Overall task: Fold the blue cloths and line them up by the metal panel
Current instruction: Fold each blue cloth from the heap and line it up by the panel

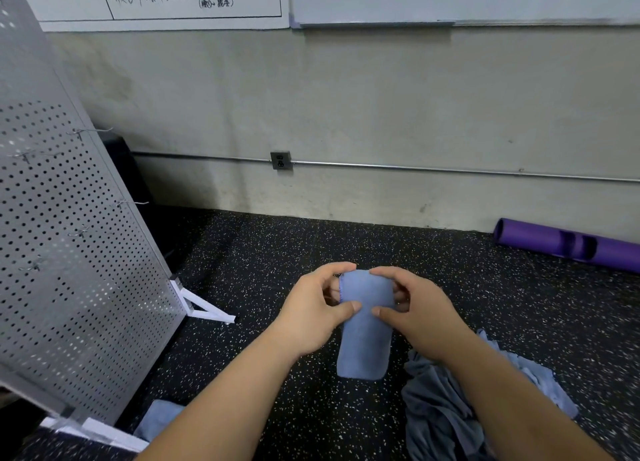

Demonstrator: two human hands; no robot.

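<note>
1. Left hand [313, 310] and right hand [414, 310] each pinch the upper end of a folded blue cloth [364, 343], thumbs in front, fingers curled behind
2. The cloth hangs above the speckled black floor [277, 253]
3. Crumpled blue cloths [446, 408] lie lower right
4. Another folded cloth [157, 417] lies beside the perforated metal panel [69, 253]

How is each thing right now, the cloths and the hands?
Held cloth: folded narrow, hanging from both hands.
Left hand: pinches its top left edge.
Right hand: pinches its top right edge.
Cloth pile: crumpled on the floor.
Cloth by panel: lying flat, partly hidden.
Metal panel: standing on white feet.
Purple tube: lying by the wall.
</note>
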